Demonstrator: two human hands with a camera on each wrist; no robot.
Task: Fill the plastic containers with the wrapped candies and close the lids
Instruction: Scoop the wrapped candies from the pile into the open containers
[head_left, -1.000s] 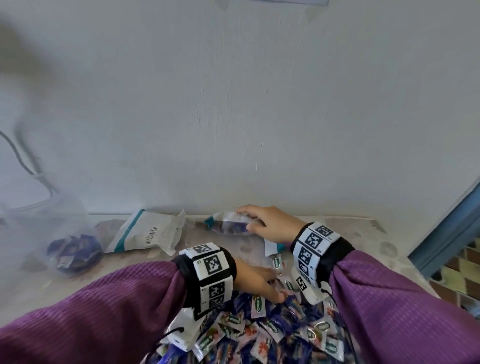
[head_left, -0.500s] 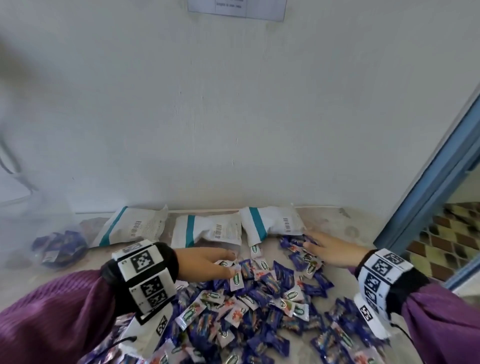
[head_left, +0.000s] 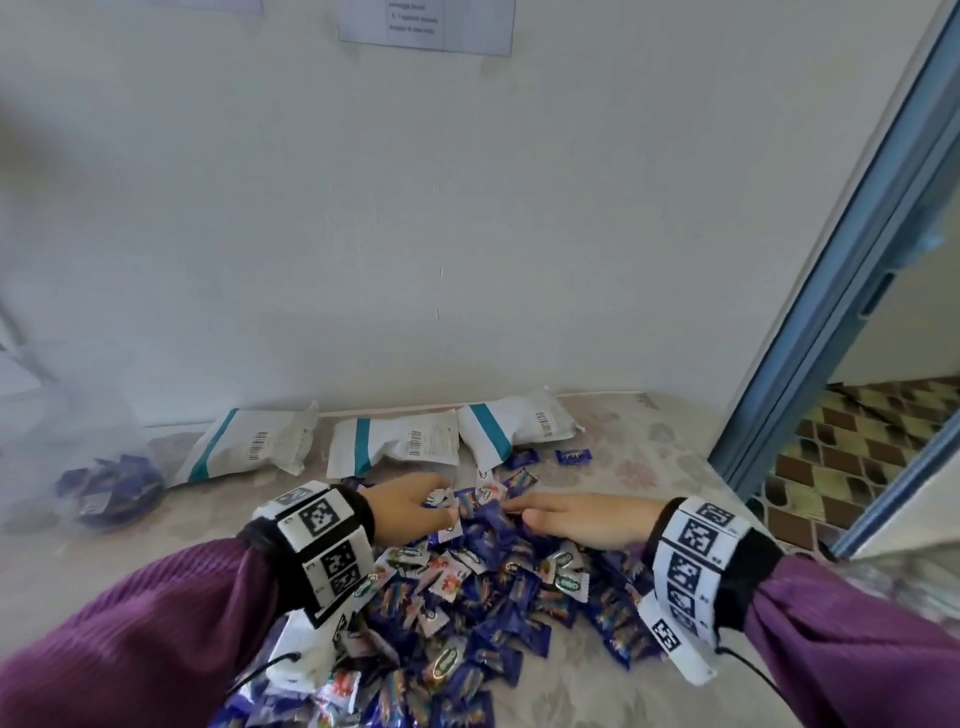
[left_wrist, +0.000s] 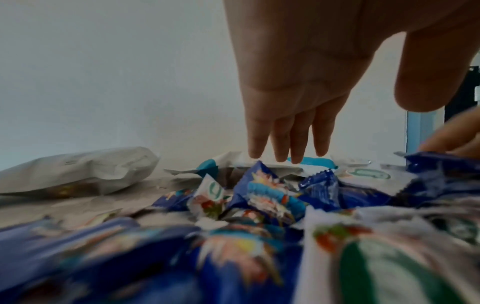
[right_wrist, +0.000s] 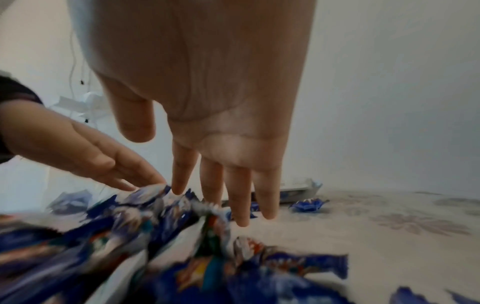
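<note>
A heap of wrapped candies (head_left: 483, 587) in blue and white wrappers covers the near middle of the patterned surface (head_left: 649, 467). Both hands lie on its far end with straight fingers, almost touching each other. My left hand (head_left: 410, 501) has its fingertips (left_wrist: 293, 158) down on the wrappers (left_wrist: 270, 197). My right hand (head_left: 576, 519) lies flat, its fingertips (right_wrist: 241, 222) at the heap's edge (right_wrist: 155, 222). Neither hand holds a candy. A clear plastic container (head_left: 104, 483) with blue candies inside stands at the far left, blurred.
Three white bags with teal stripes (head_left: 395, 441) lie along the white wall. Two stray blue candies (head_left: 571, 456) sit near the right bag. A blue door frame (head_left: 810, 364) rises at the right. Something clear and plastic (head_left: 893, 582) shows at the right edge.
My right hand left the bag at the back and came down onto the heap. Both hands, spread apart half a second ago, have drawn together at the heap's far end.
</note>
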